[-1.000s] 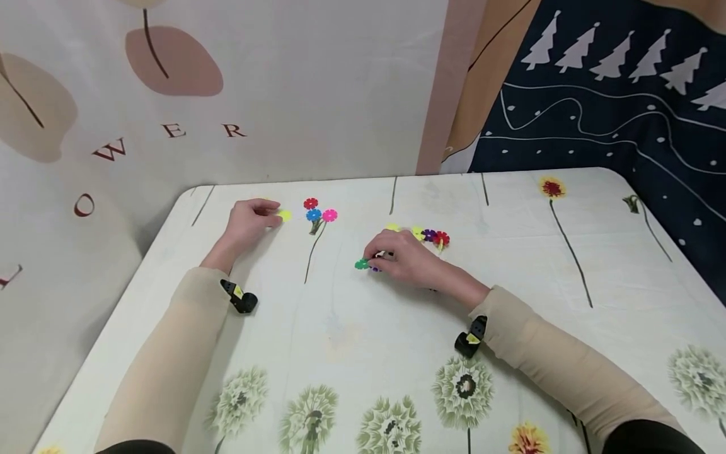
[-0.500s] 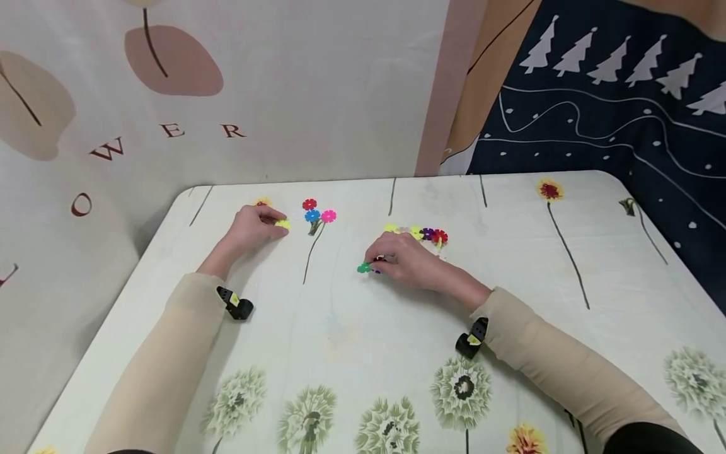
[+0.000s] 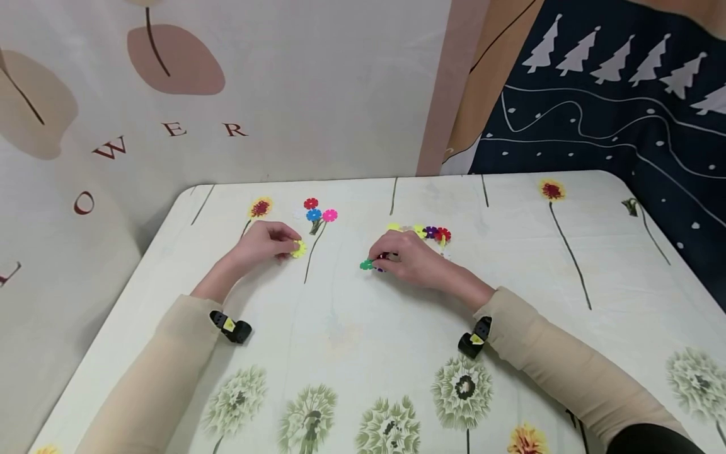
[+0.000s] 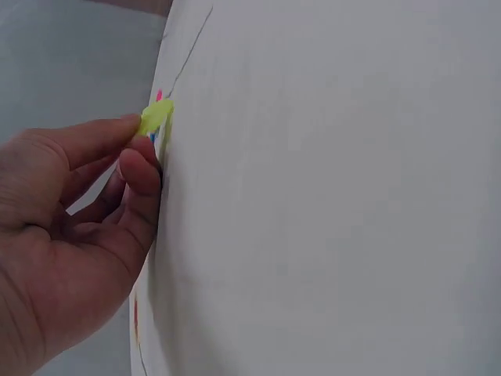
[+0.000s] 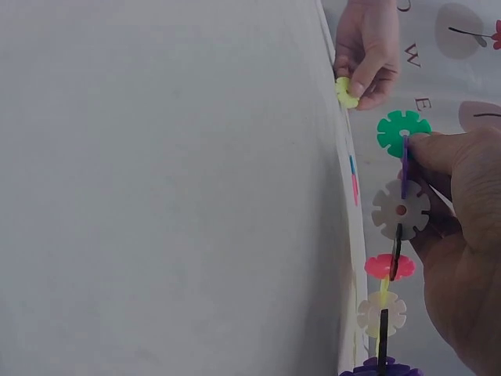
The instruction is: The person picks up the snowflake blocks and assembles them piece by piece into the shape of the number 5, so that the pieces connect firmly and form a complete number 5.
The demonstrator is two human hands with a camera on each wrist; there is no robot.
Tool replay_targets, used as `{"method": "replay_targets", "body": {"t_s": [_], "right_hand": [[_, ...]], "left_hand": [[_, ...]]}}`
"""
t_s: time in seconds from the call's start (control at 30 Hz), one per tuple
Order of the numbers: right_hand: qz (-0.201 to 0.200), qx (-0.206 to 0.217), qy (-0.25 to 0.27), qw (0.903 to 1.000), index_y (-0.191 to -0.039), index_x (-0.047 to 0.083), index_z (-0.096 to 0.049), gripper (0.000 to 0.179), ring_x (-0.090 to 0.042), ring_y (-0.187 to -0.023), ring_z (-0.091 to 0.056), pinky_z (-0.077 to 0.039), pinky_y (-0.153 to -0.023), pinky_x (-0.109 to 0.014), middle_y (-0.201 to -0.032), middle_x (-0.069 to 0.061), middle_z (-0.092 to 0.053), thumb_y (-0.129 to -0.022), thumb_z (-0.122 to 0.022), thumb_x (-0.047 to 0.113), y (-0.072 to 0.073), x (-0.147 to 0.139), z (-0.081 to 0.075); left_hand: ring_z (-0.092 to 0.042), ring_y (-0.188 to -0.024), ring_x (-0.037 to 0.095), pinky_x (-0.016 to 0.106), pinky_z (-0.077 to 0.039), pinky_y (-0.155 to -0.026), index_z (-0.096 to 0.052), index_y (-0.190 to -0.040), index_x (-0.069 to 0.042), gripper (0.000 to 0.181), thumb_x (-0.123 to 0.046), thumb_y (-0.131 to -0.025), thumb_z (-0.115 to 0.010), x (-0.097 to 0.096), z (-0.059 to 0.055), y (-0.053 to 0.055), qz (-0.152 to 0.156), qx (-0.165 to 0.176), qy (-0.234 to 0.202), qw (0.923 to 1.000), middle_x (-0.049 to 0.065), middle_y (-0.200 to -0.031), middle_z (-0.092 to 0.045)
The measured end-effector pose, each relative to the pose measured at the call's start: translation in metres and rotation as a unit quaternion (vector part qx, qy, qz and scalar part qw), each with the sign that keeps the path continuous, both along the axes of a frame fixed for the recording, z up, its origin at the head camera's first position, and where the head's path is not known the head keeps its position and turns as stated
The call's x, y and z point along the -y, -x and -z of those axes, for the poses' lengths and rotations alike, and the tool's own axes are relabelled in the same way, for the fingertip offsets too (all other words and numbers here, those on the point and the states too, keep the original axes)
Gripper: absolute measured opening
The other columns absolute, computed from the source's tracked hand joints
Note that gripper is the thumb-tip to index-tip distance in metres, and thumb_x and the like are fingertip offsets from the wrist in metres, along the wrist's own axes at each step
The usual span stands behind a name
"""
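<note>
My left hand (image 3: pixel 263 243) pinches a yellow notched plastic disc (image 3: pixel 299 249) between thumb and fingers, just above the tabletop. That same yellow disc (image 4: pixel 156 117) shows nearly edge-on in the left wrist view. My right hand (image 3: pixel 409 257) holds a chain of interlocking discs near its end. A green disc (image 5: pixel 403 133) forms that end, slotted to a purple disc (image 5: pixel 405 168) by my thumb. Along the chain follow a greyish disc (image 5: pixel 401 210), a pink disc (image 5: pixel 389 266) and several others. The hand hides part of the chain in the head view.
Loose red (image 3: pixel 311 203), blue (image 3: pixel 314 215) and pink discs (image 3: pixel 329 215) lie close together beyond my left hand. The white tablecloth (image 3: pixel 340 340) has printed flowers. A fabric wall (image 3: pixel 340 94) stands behind the table.
My left hand has come nearer and to the right with the yellow disc, away from the loose discs. My right hand and the chain have hardly moved.
</note>
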State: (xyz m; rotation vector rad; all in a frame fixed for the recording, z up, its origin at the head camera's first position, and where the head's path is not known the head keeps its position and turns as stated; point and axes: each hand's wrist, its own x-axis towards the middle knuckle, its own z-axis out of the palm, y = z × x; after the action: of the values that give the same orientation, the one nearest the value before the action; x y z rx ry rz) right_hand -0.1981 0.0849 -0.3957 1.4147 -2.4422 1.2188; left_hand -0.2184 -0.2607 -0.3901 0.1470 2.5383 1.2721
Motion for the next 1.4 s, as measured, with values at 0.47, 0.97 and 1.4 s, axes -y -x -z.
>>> {"method": "replay_targets", "body": {"t_s": [0.47,0.97,1.4], "right_hand": [[0.009,0.003,-0.002,0.9999,-0.096,0.005,-0.077,0.01,-0.016,-0.087,-0.064,-0.052,-0.079,-0.035,-0.095,-0.003,-0.074,-0.088,-0.079,-0.001,0.001,0.001,0.001],[0.02,0.015,-0.01,0.9996,-0.095,0.006,-0.077,0.007,-0.015,-0.085,-0.063,-0.053,-0.075,-0.031,-0.093,-0.002,-0.073,-0.09,-0.078,0.001,0.002,0.003,0.0],[0.021,0.014,0.004,0.9997,-0.094,0.004,-0.075,0.008,-0.018,-0.087,-0.063,-0.053,-0.077,-0.034,-0.092,-0.004,-0.072,-0.089,-0.078,-0.001,0.0,0.005,0.0]], "left_hand": [[-0.068,-0.072,0.022,0.031,-0.061,-0.072,-0.068,-0.115,0.006,0.022,-0.004,-0.096,-0.071,-0.055,-0.002,-0.02,0.054,0.073,-0.119,0.9887,0.016,-0.092,-0.068],[-0.069,-0.072,0.02,0.032,-0.062,-0.074,-0.068,-0.114,0.008,0.02,-0.002,-0.096,-0.07,-0.083,-0.01,-0.026,0.057,0.099,-0.18,0.977,0.018,-0.093,-0.067],[-0.068,-0.07,0.019,0.031,-0.062,-0.074,-0.069,-0.113,0.012,0.02,0.002,-0.096,-0.068,-0.087,-0.013,-0.024,0.076,0.111,-0.197,0.9711,0.017,-0.096,-0.07]]}}
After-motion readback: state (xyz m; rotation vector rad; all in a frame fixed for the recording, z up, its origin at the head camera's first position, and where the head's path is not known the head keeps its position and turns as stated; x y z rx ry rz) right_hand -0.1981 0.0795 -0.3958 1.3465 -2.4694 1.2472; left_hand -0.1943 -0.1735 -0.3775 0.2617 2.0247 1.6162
